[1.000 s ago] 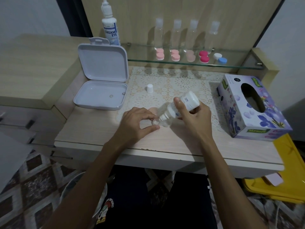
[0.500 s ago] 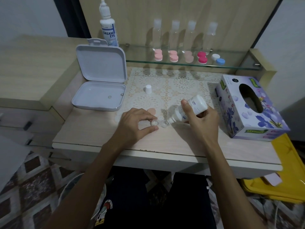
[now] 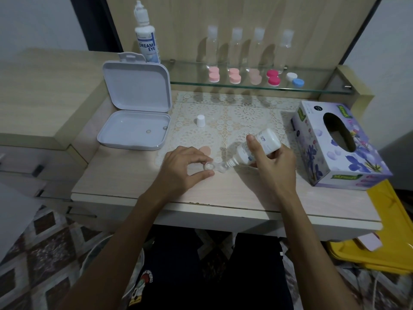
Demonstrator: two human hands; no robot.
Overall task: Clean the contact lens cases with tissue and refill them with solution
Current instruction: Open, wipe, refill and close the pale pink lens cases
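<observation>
The single head-worn view looked forward and down onto the desk [image 3: 138, 189] from close above its near edge, facing the glass shelf [image 3: 245, 87] at its far side.

Open white box [image 3: 134, 108] w/ yellow tray [image 3: 388, 231] nr desk.

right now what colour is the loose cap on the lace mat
White; the cap shows best in the head view.

Left hand [image 3: 183, 167] pinching, thumb and forefinger curled; right hand [image 3: 273, 163] gripping, seemingly tilted down-left.
</observation>
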